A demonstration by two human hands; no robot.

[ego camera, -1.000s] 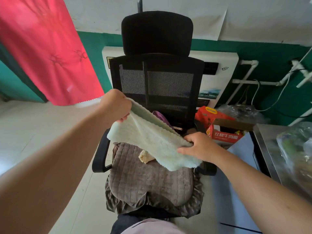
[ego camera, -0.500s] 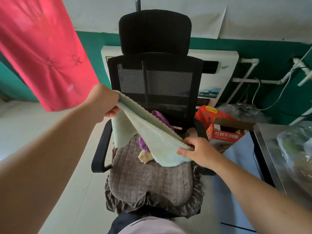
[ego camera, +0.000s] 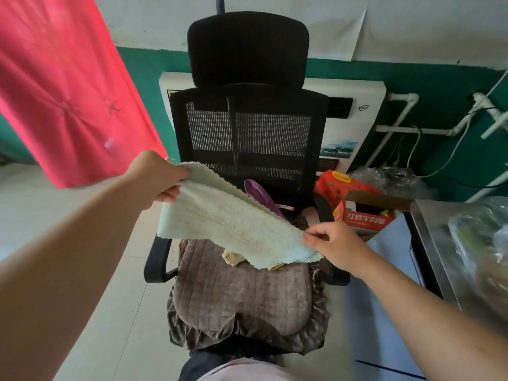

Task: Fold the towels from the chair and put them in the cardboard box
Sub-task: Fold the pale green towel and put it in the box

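Note:
A pale green fluffy towel (ego camera: 231,221) hangs stretched above the black mesh office chair (ego camera: 247,133). My left hand (ego camera: 156,177) pinches its upper left corner and my right hand (ego camera: 330,243) pinches its lower right corner. The towel is doubled over, with a fold along its far edge. Below it, on the brown quilted seat cushion (ego camera: 242,292), lie a purple towel (ego camera: 261,193) and a beige cloth (ego camera: 233,258), both partly hidden. A red cardboard box (ego camera: 362,213) with its top open stands to the right of the chair.
A pink cloth (ego camera: 60,86) hangs at the upper left. A white appliance (ego camera: 354,116) stands behind the chair against the green wall. A metal table (ego camera: 450,257) with plastic bags is at the right. Pale floor lies on the left.
The towel has been pulled tauter and flatter between my hands, and its hanging left flap has lifted. My right hand has moved slightly right.

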